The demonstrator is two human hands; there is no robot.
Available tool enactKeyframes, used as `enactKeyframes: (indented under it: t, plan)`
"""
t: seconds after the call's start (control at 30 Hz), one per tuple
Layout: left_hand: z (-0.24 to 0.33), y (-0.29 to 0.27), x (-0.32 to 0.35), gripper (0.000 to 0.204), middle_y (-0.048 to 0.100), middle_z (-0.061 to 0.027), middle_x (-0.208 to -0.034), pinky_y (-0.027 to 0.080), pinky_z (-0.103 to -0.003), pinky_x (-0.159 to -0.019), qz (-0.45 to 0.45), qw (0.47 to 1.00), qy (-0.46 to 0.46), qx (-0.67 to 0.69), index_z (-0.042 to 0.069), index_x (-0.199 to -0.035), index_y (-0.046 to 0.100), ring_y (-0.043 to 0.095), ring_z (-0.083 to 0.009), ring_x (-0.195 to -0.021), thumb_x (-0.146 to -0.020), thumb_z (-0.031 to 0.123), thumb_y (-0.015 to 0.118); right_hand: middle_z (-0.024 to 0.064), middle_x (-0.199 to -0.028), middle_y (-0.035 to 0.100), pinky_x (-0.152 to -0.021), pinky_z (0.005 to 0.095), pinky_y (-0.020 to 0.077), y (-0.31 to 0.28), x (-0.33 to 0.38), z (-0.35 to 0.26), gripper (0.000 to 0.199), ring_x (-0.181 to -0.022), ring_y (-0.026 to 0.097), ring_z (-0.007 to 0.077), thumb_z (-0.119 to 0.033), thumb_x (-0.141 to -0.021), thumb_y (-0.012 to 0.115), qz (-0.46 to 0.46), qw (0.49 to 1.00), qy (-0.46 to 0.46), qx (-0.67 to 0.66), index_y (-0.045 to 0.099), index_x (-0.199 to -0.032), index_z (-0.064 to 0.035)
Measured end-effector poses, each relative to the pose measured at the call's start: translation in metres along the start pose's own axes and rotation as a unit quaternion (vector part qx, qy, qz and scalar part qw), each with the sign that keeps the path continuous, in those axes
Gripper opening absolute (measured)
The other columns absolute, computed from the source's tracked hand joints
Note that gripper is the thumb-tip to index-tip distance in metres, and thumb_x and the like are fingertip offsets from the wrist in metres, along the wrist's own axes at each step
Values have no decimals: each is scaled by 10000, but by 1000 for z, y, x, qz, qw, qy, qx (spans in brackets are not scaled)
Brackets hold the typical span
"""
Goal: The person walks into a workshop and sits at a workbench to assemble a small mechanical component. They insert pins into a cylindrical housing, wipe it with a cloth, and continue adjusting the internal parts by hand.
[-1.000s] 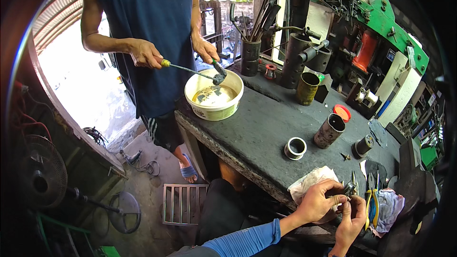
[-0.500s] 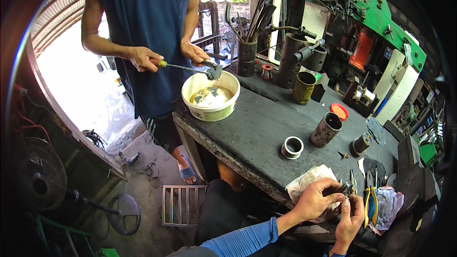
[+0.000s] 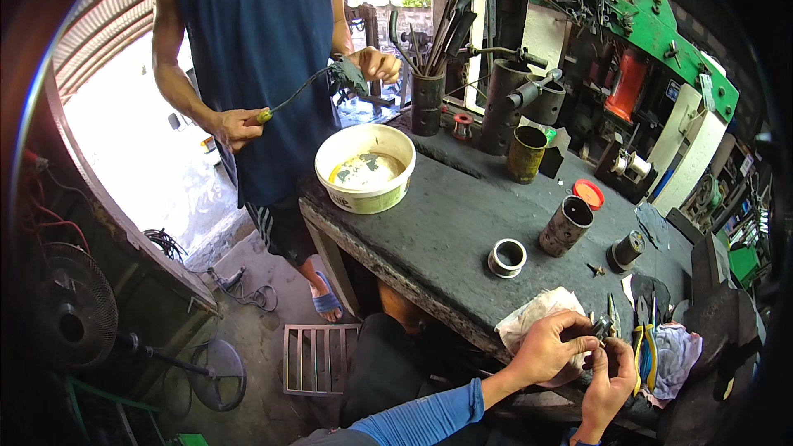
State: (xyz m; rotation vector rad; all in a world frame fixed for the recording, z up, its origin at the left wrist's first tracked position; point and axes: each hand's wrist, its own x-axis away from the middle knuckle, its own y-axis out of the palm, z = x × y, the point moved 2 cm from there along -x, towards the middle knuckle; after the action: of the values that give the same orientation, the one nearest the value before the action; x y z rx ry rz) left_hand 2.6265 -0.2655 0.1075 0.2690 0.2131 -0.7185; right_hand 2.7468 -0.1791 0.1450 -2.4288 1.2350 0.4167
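A small round metal part [image 3: 602,328] sits at the fingertips of my left hand [image 3: 547,350], pinched between thumb and fingers. Close beside it, my right hand [image 3: 610,378] has its fingers closed against the underside of the same part; what exactly they grip is too small to tell. A crumpled white cloth [image 3: 529,318] lies under and behind my left hand. Pliers with yellow handles [image 3: 648,359] rest just right of my right hand, next to a pale purple rag [image 3: 676,355].
A person at the far left holds a yellow-handled rod [image 3: 291,97] with a dark grey-green floppy piece [image 3: 349,76]. A white tub [image 3: 363,201] stands on the dark workbench [image 3: 454,223]. A metal ring [image 3: 506,258] and metal cylinders [image 3: 567,225] stand beyond my hands.
The other person's rod and floppy piece have risen from above the tub, and that person's other hand has moved away to the right. My hands have barely moved.
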Motion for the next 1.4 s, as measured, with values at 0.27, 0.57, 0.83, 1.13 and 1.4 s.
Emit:
enactKeyframes:
  t: [0.27,0.57,0.83,1.13,1.4]
  plan:
    - [2,-1,1,351,726,-111,-1019,530,-321,-868,-16,1000,4,18,-38,-1078,718,675,-187,-950,-848,188,857,-18,-779,550,-587,228,362,-10,-4,21,274,-672,470,48,-205,-1088,588,-38,996,5,74,633,-916,3]
    - [3,-1,-1,362,713,-112,-1014,524,-323,-864,1,1000,16,6,-43,-1070,716,664,-190,-944,-845,202,858,29,-887,577,-662,257,445,-2,1,10,173,-738,551,95,-146,-1064,594,-18,999,2,31,599,-1062,27]
    - [2,1,0,333,710,-109,-1007,521,-332,-865,-13,1000,12,15,-37,-1067,723,666,-198,-940,-842,173,852,39,-803,528,-603,312,371,-4,-4,11,282,-676,448,124,-201,-1106,506,-55,982,-78,165,566,-942,21]
    - [-1,1,-1,341,717,-80,-1040,515,-303,-896,-3,1000,14,9,-27,-1093,724,656,-146,-980,-850,170,859,13,-838,509,-646,269,367,10,2,8,271,-758,424,84,-207,-1117,489,25,1000,6,1,566,-967,6]
    - [0,-1,-1,331,700,-80,-1033,510,-305,-896,-12,1000,-7,11,-21,-1083,722,648,-160,-979,-838,152,863,0,-869,546,-685,254,384,2,-4,20,293,-795,443,77,-237,-1125,493,-42,998,5,52,590,-980,-2]
